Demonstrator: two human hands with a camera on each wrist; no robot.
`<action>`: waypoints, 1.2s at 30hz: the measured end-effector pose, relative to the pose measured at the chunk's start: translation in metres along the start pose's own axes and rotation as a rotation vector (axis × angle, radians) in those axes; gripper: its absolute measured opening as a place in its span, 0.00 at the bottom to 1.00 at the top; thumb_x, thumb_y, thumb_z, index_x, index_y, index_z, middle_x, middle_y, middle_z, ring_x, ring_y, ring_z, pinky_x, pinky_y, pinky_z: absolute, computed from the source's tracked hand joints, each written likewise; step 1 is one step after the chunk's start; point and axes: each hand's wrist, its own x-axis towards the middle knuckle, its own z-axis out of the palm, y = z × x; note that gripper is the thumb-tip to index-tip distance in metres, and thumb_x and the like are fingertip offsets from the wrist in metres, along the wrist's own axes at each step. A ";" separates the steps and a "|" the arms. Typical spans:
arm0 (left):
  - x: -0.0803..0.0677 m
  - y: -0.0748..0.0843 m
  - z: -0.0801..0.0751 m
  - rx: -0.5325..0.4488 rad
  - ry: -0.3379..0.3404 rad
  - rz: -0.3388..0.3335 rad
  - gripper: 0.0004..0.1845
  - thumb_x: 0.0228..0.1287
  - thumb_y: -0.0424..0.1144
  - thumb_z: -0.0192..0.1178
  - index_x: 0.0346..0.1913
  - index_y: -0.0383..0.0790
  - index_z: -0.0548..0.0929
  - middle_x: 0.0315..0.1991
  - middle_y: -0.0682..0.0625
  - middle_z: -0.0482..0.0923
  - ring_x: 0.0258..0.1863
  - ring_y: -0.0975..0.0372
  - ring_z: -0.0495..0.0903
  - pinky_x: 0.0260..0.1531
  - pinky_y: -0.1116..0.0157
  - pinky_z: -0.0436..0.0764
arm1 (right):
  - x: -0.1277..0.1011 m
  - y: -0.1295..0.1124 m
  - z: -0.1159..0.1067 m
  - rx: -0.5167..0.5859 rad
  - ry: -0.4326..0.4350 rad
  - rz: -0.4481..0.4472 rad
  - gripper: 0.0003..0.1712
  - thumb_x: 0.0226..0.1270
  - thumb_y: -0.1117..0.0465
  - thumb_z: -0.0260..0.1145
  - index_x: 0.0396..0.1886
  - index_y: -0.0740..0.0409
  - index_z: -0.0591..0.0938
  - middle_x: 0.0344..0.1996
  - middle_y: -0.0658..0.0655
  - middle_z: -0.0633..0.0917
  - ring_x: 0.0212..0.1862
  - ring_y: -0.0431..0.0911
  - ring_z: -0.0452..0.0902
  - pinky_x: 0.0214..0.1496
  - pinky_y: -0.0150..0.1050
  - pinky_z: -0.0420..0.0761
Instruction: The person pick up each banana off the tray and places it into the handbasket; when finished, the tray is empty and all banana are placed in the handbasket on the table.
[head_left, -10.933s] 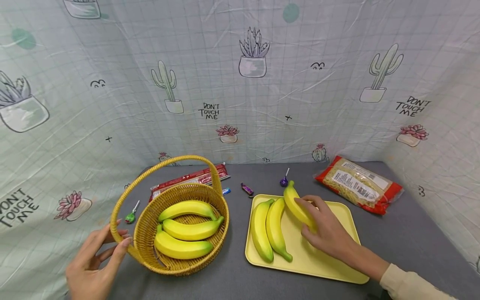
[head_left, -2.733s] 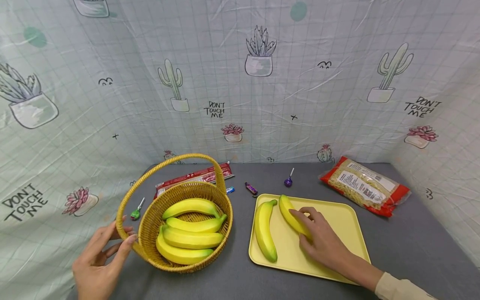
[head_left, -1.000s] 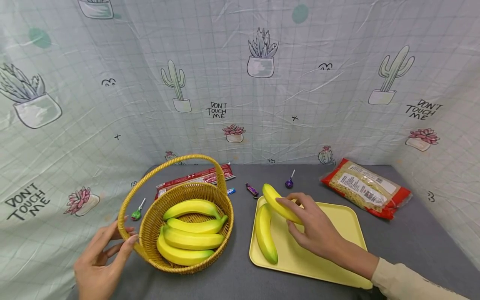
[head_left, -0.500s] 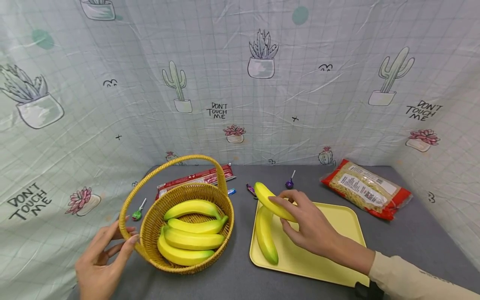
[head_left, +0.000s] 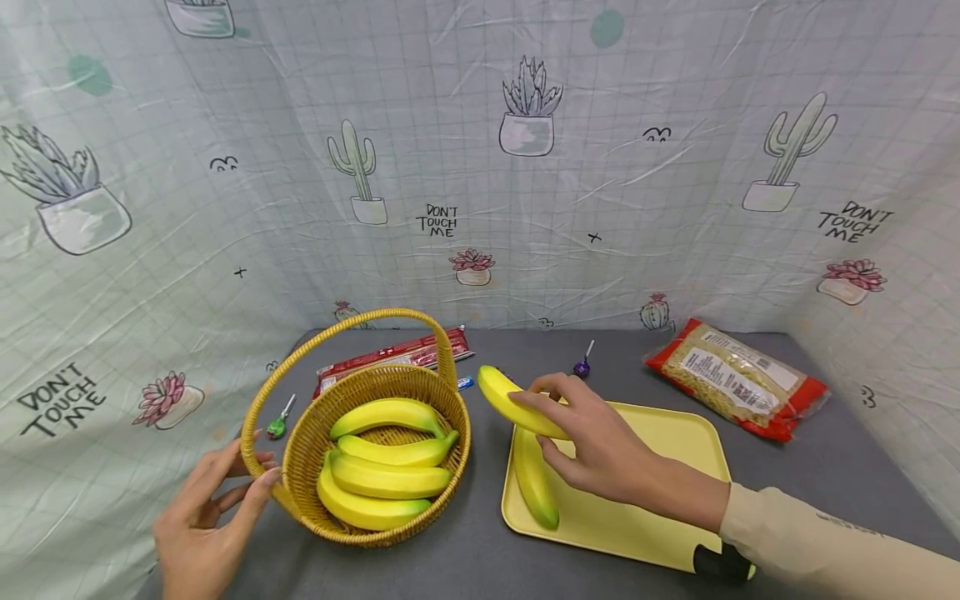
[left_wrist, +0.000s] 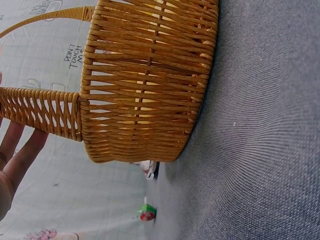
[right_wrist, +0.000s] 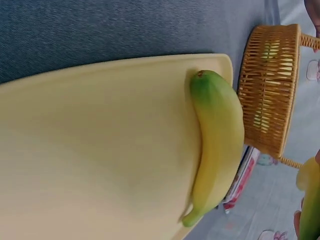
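Observation:
In the head view my right hand [head_left: 600, 442] grips a yellow banana [head_left: 510, 404] between thumb and fingers, raised over the left edge of the yellow tray [head_left: 637, 525]. Below it, another banana [right_wrist: 217, 145] lies on the tray along its left side, as the right wrist view shows. My left hand [head_left: 206, 517] holds the wicker basket [head_left: 360, 533] by the lower left part of its arched handle [head_left: 262, 392]. Several bananas [head_left: 390, 479] lie side by side inside the basket. In the left wrist view the basket's woven wall [left_wrist: 150, 80] stands on the grey cloth.
Behind the basket is a long red packet [head_left: 390, 358], with a small blue-wrapped sweet [head_left: 466, 383] beside it. A green lollipop [head_left: 277, 427] lies left of the basket. A purple lollipop [head_left: 582, 367] and a red-ended bag [head_left: 738, 379] lie behind the tray. A patterned curtain [head_left: 480, 167] backs the table.
A banana has gone from the tray into the basket. My right hand has since lifted another banana and carried it left, toward the basket. My left hand keeps its hold on the handle.

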 end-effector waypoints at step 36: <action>0.000 0.005 -0.002 0.108 -0.002 -0.119 0.33 0.56 0.09 0.68 0.66 0.29 0.82 0.46 0.45 0.83 0.44 0.61 0.86 0.41 0.70 0.88 | 0.091 -0.033 0.032 0.035 -0.156 -0.356 0.34 0.66 0.67 0.66 0.73 0.50 0.78 0.62 0.57 0.77 0.54 0.47 0.73 0.51 0.41 0.78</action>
